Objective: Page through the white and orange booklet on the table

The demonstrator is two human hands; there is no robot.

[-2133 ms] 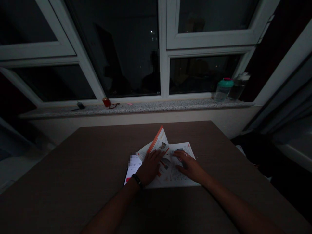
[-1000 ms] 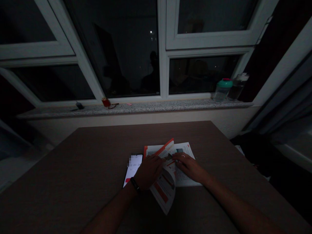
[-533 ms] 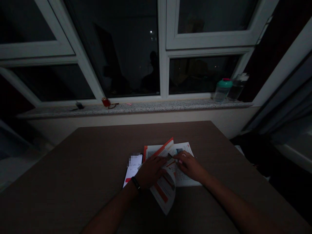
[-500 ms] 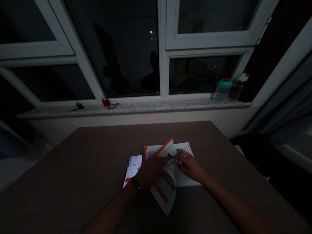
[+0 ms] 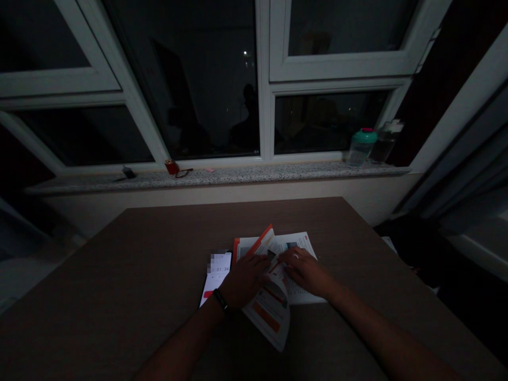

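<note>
A booklet (image 5: 305,293) with orange and white printed pages lies spread on the table. One of its pages (image 5: 268,317) stands lifted and curled, its lower corner hanging toward me. My left hand (image 5: 244,280), with a dark band at the wrist, rests across the left side of this page, fingers stretched to the right and thumb apart. From the right, my right hand (image 5: 304,270) has its fingers bent together at the page's edge and wears a ring. Between the fingertips is a small dark patch; whether it is print or an object I cannot tell.
Left of the booklet lies a lit phone (image 5: 216,275) showing a timer. Beyond the brown table (image 5: 159,254) runs a stone windowsill (image 5: 246,173). On the sill stand a teal-lidded shaker bottle (image 5: 362,147), a clear bottle (image 5: 384,140) and a small red object (image 5: 171,167).
The lifted page's top tip has shifted left, and its lower corner has swung slightly right. My right fingertips have drawn slightly away from the left ones. My left hand has hardly moved.
</note>
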